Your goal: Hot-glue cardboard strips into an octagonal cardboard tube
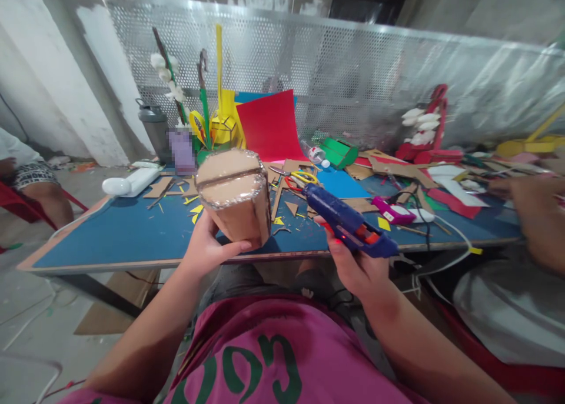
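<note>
My left hand (209, 244) grips a brown cardboard box (247, 216) with many sides, thumb on its near wall. Shiny glue runs along the rim and the box's top has a slot across it. In my right hand (359, 269) is a dark blue hot glue gun (342, 213), its nozzle pointing up and left toward the box but apart from it. A small red light glows on the gun's side. Behind its nozzle lie yellow-handled scissors (302, 176). Cardboard scraps (291, 207) and yellow paper bits are strewn between my hands.
On the blue table (101, 233) stand a dark shaker bottle (154, 127), a red sheet (269, 124) and a green cardboard piece (339, 153). A purple-and-white device (392, 210) with cables lies at right. People sit at both sides; a perforated metal panel (353, 80) stands behind.
</note>
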A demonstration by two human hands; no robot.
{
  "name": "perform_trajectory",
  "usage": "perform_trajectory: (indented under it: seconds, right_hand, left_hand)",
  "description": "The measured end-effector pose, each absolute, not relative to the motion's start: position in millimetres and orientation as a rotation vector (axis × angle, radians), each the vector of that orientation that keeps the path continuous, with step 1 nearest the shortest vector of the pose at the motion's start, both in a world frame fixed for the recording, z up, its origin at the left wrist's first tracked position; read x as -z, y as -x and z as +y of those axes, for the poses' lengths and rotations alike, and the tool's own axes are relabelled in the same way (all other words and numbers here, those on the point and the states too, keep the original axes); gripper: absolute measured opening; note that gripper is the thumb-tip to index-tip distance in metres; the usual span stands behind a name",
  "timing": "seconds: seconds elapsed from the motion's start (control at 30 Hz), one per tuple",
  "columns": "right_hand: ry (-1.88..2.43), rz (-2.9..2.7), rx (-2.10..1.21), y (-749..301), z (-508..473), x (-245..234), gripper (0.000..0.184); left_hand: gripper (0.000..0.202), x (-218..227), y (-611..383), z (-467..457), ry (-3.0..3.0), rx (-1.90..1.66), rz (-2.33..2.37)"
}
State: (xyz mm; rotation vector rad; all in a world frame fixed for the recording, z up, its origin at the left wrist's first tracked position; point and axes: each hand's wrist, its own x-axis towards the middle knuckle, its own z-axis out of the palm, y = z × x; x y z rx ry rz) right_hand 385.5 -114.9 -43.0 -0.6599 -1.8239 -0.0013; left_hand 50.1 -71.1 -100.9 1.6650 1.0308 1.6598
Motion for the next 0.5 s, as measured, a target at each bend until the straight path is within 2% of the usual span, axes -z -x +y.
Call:
perform_trajectory:
  seconds: [0.17, 0.3, 0.5]
  right_hand:
    - [0.652, -1.822, -0.096, -381.9, -112.2, 44.2, 0.010]
    - [0.598, -1.845, -0.126, -381.2, -109.1, 46.7, 0.009]
    - [0.569, -1.884, -0.191, -373.8, -104.2, 47.7, 0.017]
  left_hand:
    - [0.082, 101.9, -43.3, -73.4, -1.637, -1.589, 0.870]
    - [0.091, 107.6, -43.5, -72.1, -1.537, -1.632, 0.788]
    - [0.097, 113.0, -43.7, -70.2, -1.492, -1.591, 0.758]
